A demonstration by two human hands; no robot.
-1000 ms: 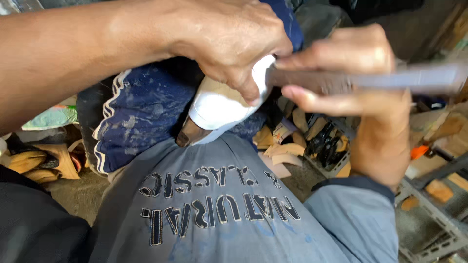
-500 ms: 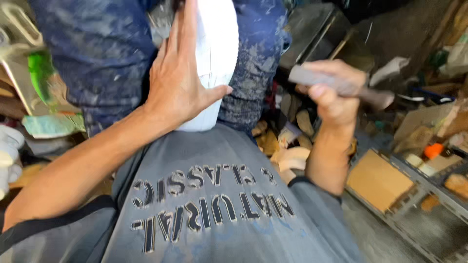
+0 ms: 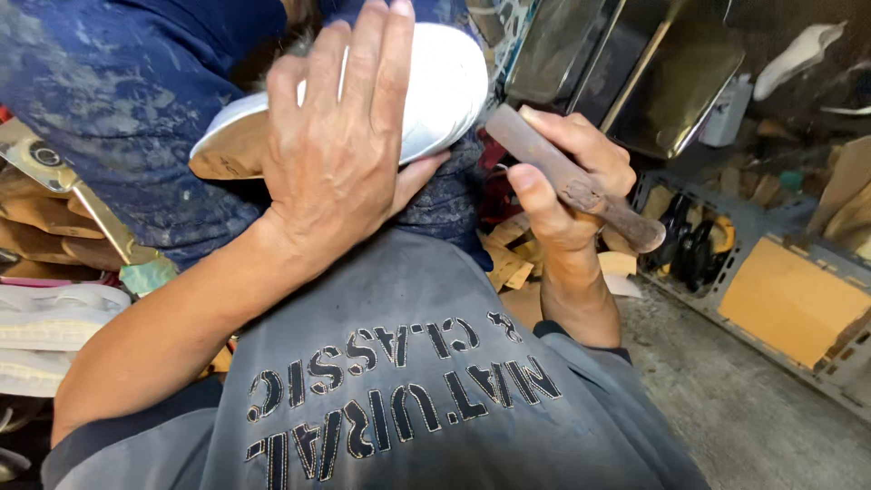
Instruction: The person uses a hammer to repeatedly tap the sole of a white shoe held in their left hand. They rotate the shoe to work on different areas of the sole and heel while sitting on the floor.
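Observation:
My left hand (image 3: 340, 154) lies flat over a white shoe (image 3: 435, 91) that rests on my lap between my blue-trousered knees, fingers spread across its upper and thumb tucked under its side. The shoe's tan heel end (image 3: 222, 154) points left. My right hand (image 3: 567, 186) grips a worn brown wooden tool handle (image 3: 581, 181) just right of the shoe's toe; the working end of the tool is hidden behind the shoe. My grey printed shirt (image 3: 408, 390) fills the bottom of the view.
Tan shoe soles and leather scraps (image 3: 508, 263) lie on the floor under my knees. A grey crate with dark shoes (image 3: 685, 249) and an orange board (image 3: 789, 299) sits at the right. Stacked soles (image 3: 36, 236) and white pieces are at the left.
The shoe has tipped from upright to lying across my lap with my left hand flat on it. My right hand with the tool moved in close to the shoe's toe.

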